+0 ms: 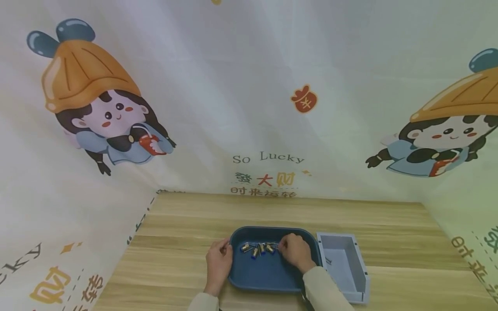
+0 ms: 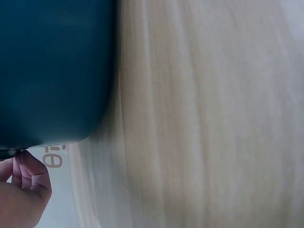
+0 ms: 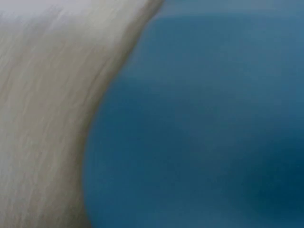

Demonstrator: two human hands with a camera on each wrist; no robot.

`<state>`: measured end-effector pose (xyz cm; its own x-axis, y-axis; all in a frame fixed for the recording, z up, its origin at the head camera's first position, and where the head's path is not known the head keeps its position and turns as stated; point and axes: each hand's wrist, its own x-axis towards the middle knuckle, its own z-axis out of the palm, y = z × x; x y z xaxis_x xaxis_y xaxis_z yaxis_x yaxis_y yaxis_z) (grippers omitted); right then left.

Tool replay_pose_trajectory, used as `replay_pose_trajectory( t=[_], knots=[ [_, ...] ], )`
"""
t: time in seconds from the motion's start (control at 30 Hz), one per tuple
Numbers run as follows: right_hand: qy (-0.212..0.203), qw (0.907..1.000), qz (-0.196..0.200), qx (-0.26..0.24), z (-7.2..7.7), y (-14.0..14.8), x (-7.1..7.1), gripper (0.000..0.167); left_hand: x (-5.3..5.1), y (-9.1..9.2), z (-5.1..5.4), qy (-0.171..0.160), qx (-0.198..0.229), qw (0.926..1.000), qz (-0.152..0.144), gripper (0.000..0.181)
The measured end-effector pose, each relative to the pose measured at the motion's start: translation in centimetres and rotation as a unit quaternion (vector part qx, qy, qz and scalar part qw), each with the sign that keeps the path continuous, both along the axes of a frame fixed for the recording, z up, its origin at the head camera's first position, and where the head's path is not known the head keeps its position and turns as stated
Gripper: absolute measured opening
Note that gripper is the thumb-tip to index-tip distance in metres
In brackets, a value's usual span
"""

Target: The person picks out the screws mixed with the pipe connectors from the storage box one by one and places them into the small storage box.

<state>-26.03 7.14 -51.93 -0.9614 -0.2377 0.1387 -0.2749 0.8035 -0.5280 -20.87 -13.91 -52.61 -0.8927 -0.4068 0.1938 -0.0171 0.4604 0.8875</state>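
Note:
In the head view a dark blue tray (image 1: 268, 272) stands on the table, with several small brass-coloured parts with blue ends (image 1: 254, 252) lying toward its back. Thin silvery pieces lie among them. My left hand (image 1: 218, 261) pinches the tray's left rim; the left wrist view shows the same thumb and fingers (image 2: 31, 178) at the rim of the blue tray (image 2: 52, 71). Inside the tray, at the right end of the small parts, my right hand (image 1: 297, 250) reaches down with bent fingers. Whether it pinches a piece is hidden. Only blurred blue tray (image 3: 190, 118) and tabletop fill the right wrist view.
Touching or close by the tray's right side is a grey open bin (image 1: 359, 259), with a few small silvery pieces (image 1: 328, 261) inside. Both stand on a wood-grain table (image 1: 175, 220). Printed curtains (image 1: 233, 86) hang behind and at both sides.

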Motion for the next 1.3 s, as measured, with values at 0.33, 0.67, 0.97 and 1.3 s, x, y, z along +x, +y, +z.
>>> replay_pose_trajectory(
  t=[0.33, 0.67, 0.97, 1.3],
  knots=[
    [-0.032, 0.9985, -0.005, -0.043, 1.1, 0.5, -0.3, 0.008, 0.1, 0.0, 0.0, -0.001, 0.002, 1.0000, -0.002, 0.023],
    [-0.026, 0.9965, -0.005, -0.080, 3.2, 1.7, -0.5, 0.006, 0.1, 0.0, 0.0, 0.007, 0.000, 1.0000, -0.003, 0.022],
    [-0.016, 0.9929, -0.025, -0.115, 4.5, 3.4, -0.5, 0.005, -0.1, 0.1, -0.3, 0.010, -0.002, 0.9999, -0.002, 0.022],
    [-0.035, 0.9918, -0.045, -0.115, 5.9, 5.9, -0.2, 0.006, -0.2, 0.1, -0.3, -0.003, -0.005, 1.0000, 0.003, 0.023]
  ],
)
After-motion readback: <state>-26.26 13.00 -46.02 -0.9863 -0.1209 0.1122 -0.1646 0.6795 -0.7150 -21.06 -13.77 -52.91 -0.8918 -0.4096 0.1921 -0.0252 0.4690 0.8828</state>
